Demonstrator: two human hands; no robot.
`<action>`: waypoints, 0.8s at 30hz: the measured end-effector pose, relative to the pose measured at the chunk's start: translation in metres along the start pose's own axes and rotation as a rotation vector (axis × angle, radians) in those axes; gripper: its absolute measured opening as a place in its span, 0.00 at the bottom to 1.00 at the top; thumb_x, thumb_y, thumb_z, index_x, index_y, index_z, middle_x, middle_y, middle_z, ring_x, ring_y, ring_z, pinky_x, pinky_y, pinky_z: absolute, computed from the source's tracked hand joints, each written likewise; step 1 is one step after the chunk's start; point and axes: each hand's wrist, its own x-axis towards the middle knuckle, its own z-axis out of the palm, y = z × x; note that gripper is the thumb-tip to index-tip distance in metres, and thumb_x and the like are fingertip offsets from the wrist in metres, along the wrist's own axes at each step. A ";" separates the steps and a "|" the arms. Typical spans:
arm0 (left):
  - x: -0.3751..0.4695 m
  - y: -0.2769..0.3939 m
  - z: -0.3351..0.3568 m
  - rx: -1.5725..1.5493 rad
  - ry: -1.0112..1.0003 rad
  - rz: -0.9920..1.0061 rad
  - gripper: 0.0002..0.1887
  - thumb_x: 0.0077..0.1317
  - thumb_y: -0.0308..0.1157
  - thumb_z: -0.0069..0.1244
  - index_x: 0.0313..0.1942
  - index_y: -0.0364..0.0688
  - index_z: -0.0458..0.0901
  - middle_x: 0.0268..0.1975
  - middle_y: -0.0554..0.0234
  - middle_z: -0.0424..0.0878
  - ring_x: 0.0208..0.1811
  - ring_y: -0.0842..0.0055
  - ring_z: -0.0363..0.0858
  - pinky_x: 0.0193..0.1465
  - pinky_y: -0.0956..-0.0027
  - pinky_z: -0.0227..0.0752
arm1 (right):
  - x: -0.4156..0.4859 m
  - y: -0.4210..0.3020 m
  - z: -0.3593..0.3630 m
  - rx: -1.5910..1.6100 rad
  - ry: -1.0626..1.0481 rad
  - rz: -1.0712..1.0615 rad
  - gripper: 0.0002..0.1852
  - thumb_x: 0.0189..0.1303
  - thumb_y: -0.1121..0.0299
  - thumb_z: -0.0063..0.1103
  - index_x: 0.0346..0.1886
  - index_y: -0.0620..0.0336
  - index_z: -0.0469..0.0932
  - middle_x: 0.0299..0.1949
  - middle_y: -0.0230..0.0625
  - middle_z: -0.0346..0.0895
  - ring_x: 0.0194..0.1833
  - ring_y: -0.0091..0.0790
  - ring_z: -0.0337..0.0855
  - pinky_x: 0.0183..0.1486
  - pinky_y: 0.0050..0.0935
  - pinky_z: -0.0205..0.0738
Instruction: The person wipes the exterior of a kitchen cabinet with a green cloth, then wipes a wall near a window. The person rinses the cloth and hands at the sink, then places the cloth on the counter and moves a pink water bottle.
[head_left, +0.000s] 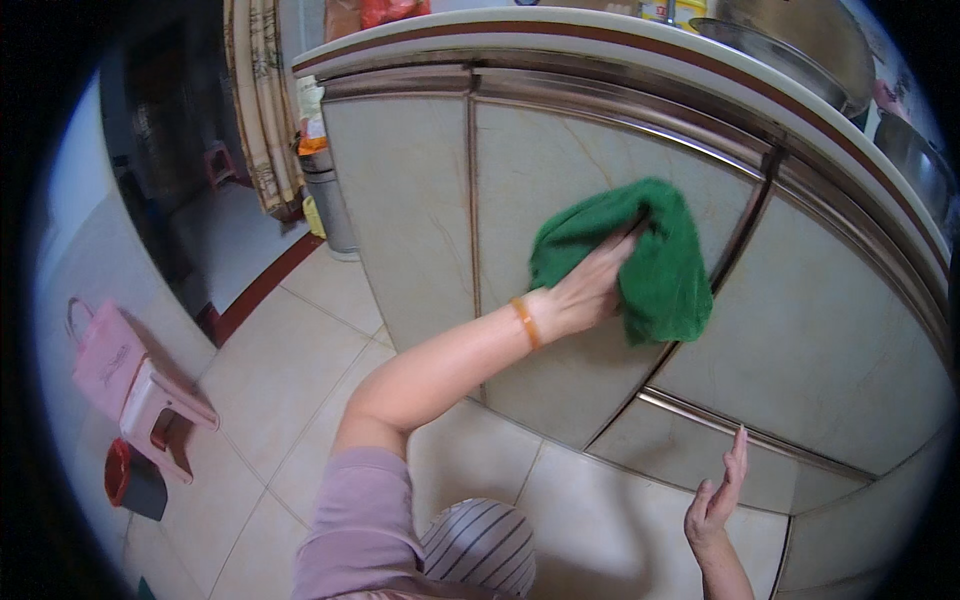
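Note:
A green cloth (667, 262) is bunched in my left hand (592, 289), which wears an orange bangle (526, 322) at the wrist. The cloth lies against a pale, marble-patterned cabinet door (547, 180) with metal edging, its loose part hanging to the right of my fingers. The hand and cloth look slightly blurred. Lower right, my right hand (718, 491) is raised with fingers apart and holds nothing, near the lower cabinet panel and its metal strip (697, 409). My striped-clad knee (484, 547) shows at the bottom.
Above the doors runs a countertop edge (540, 24), with a metal pan (780, 64) at its right. At left stand a pink stool (157, 412) with a pink bag (112, 360), and a dark bin (139, 480). A grey bin (330, 202) stands beyond the cabinet near a curtain (262, 112).

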 end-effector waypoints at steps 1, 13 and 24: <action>-0.006 0.005 -0.001 0.569 -0.085 0.295 0.21 0.50 0.38 0.59 0.43 0.40 0.73 0.57 0.46 0.71 0.61 0.55 0.69 0.65 0.55 0.62 | -0.001 0.000 -0.001 -0.008 0.000 -0.010 0.22 0.67 0.70 0.42 0.64 0.62 0.59 0.69 0.65 0.53 0.70 0.64 0.52 0.70 0.55 0.44; 0.058 0.039 0.033 1.371 0.583 0.583 0.54 0.44 0.43 0.64 0.69 0.33 0.52 0.60 0.28 0.60 0.60 0.41 0.61 0.65 0.49 0.54 | -0.013 0.019 -0.004 0.012 -0.013 0.025 0.25 0.67 0.69 0.43 0.66 0.63 0.55 0.70 0.66 0.49 0.71 0.63 0.52 0.70 0.54 0.46; -0.217 -0.175 0.031 1.125 0.153 -0.290 0.28 0.57 0.33 0.53 0.60 0.54 0.71 0.41 0.42 0.80 0.44 0.49 0.79 0.49 0.51 0.73 | -0.029 0.018 -0.019 0.050 -0.079 0.122 0.27 0.66 0.74 0.41 0.68 0.62 0.53 0.71 0.64 0.46 0.71 0.61 0.51 0.71 0.52 0.47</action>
